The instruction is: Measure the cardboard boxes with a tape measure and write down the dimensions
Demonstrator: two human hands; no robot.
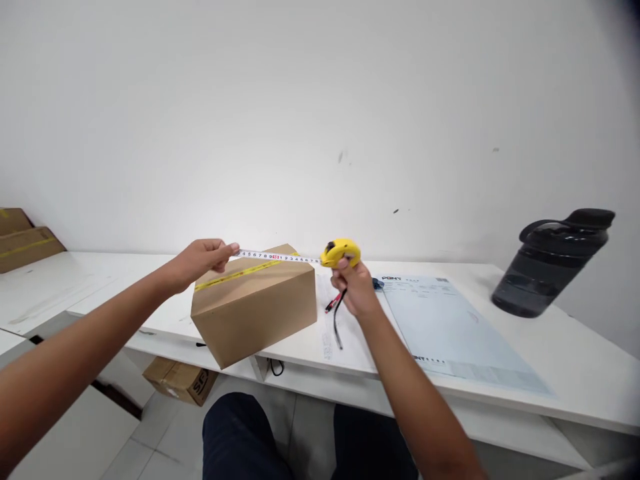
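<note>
White tabletop: tape blade near carton
L hand pinches blade end, R hand grips yellow case, prob. for tension

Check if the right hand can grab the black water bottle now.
Probably not: the right hand holds the yellow tape measure, though the way to the black water bottle looks free.

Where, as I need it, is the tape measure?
In the head view, the yellow tape measure is just right of centre in the right hand, its blade stretched to the left hand near the box.
</note>
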